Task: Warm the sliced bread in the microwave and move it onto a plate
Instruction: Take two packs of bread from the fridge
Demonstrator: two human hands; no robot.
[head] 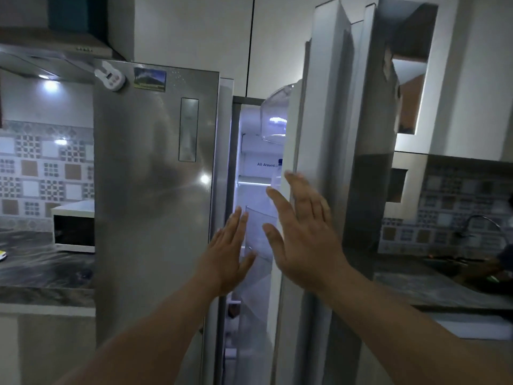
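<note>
both hands, left hand (231,254) and right hand (301,232), were spread flat and empty before the fridge (155,173), its right door (313,168) ajar (interior lit). the microwave (73,232) sat at nine o'clock on the dark marbled counter (41,270); no bread showed.

A steel side-by-side fridge (155,190) stands with its right door (313,162) partly open. Two magnets (150,79) sit near its top. Left of the fridge runs a dark counter (41,273).

I see both forearms stretched forward, left hand (229,255) and right hand (301,237) flat, fingers spread, empty.
</note>
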